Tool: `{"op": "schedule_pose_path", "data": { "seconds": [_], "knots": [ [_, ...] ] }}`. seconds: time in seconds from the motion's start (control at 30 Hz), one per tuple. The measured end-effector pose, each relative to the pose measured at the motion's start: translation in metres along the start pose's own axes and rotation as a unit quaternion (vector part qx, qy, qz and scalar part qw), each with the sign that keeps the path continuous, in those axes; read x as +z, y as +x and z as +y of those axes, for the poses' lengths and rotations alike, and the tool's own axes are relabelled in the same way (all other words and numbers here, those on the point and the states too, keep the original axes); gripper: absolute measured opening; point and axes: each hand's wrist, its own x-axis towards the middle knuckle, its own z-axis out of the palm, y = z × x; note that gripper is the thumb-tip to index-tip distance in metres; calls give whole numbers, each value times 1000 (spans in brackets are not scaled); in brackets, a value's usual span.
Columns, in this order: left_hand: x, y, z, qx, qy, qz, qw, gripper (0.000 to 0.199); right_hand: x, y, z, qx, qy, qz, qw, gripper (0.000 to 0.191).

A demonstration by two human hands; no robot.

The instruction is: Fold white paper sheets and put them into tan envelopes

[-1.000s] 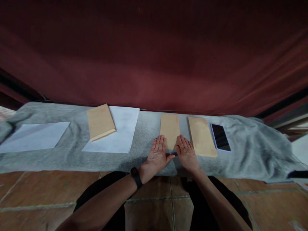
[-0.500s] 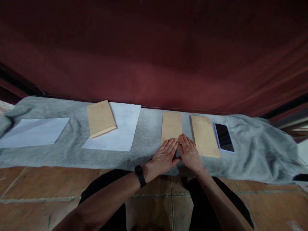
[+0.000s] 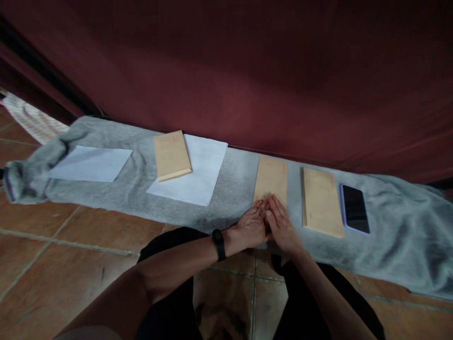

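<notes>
A brown paper envelope lies on the grey cloth in front of me, a faint red print near its upper right corner. My left hand, with a black band on the wrist, rests at the envelope's near end, its fingers pointing toward the right hand and partly covered. Alongside it, my right hand lies with fingers stretched out and together, overlapping the left fingertips. Both hands touch the envelope's near edge, which they hide. Whether a flap is folded beneath them I cannot tell.
More brown envelopes lie stacked to the right, beside a phone. Leftward, a thicker brown envelope overlaps white paper sheets, with another white sheet farther left. The grey cloth covers a narrow bench against dark red fabric.
The view has turned and tilted, so the laid-out things appear shifted right. My hands have drawn closer together and now overlap at the envelope's near edge; the left hand is more bent.
</notes>
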Motion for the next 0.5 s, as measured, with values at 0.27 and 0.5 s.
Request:
{"op": "schedule_pose_path", "data": {
  "seconds": [0.27,0.5],
  "knots": [
    [20,4,0,-14,-13,-2,1000,79,10,-4,-2,11,-28,-4,1000,64],
    [14,0,-1,-19,-27,11,999,85,8,-6,2,-9,-65,-1,998,64]
  ]
}}
